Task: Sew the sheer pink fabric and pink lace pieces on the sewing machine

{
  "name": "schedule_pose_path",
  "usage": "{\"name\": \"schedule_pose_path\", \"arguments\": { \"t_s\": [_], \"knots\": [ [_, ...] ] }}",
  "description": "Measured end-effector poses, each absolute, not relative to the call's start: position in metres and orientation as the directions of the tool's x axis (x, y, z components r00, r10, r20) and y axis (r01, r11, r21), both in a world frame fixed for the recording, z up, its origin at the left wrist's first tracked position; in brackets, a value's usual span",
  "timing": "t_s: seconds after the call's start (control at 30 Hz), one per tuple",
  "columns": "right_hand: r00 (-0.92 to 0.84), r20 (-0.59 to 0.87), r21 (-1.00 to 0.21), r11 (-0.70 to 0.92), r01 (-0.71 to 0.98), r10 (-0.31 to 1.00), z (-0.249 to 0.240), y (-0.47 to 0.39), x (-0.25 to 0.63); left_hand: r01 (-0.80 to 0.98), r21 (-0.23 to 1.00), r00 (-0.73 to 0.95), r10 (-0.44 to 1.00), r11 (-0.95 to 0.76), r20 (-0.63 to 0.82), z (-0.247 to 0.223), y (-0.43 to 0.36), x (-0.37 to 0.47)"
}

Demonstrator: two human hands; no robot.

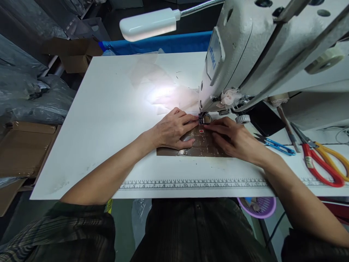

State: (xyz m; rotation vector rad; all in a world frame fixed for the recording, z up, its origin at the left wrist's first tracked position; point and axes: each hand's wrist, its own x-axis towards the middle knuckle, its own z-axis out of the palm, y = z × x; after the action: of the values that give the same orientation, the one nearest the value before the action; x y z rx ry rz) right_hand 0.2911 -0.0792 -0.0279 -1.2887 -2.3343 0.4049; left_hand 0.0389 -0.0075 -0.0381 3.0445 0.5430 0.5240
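A white sewing machine [234, 54] stands at the right, its presser foot [201, 119] down near the tabletop. Sheer pale fabric [182, 97] lies behind and left of the foot. My left hand [176, 129] rests on the fabric and the brown plate [201, 151] left of the foot, fingers spread. Just right of the foot is my right hand [227, 136], its thumb and index fingertips close together at the fabric's edge; what they pinch, if anything, is too small to tell. A small red and white mark [201, 131] shows on the plate between the hands.
Blue snips [279, 146], red-handled scissors [321, 165], yellow-handled scissors [334, 154] and a black flat object [265, 118] lie at the right. A lamp [148, 24] hangs above the white table [109, 109]. A ruler strip [191, 185] runs along the front edge.
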Motion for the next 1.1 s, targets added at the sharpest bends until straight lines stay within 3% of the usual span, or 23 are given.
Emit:
{"name": "schedule_pose_path", "arguments": {
  "t_s": [0.17, 0.27, 0.4, 0.63, 0.9, 1.1],
  "knots": [
    [-0.463, 0.091, -0.638, 0.409, 0.652, 0.882, -0.015, -0.069, 0.308, 0.35, 0.093, 0.874, 0.36, -0.932, 0.326, -0.041, -0.004, 0.038],
    [-0.374, 0.081, -0.716, 0.316, 0.623, 0.924, -0.023, -0.058, 0.312, 0.363, 0.103, 0.871, 0.376, -0.926, 0.317, -0.041, -0.003, 0.038],
    [-0.237, 0.145, -0.7, 0.269, 0.662, 0.961, -0.034, -0.052, 0.307, 0.374, 0.103, 0.863, 0.386, -0.922, 0.325, -0.042, -0.003, 0.038],
    [-0.246, 0.116, -0.668, 0.259, 0.698, 0.962, -0.028, -0.068, 0.3, 0.387, 0.12, 0.854, 0.405, -0.914, 0.327, -0.043, -0.005, 0.038],
    [-0.244, 0.094, -0.737, 0.232, 0.635, 0.965, -0.041, -0.061, 0.308, 0.523, 0.164, 0.82, 0.547, -0.836, 0.171, -0.04, -0.008, 0.038],
    [-0.179, 0.103, -0.737, 0.196, 0.647, 0.979, -0.041, -0.059, 0.308, 0.686, 0.056, 0.723, 0.689, -0.725, 0.051, -0.027, -0.03, 0.043]
  ]
}}
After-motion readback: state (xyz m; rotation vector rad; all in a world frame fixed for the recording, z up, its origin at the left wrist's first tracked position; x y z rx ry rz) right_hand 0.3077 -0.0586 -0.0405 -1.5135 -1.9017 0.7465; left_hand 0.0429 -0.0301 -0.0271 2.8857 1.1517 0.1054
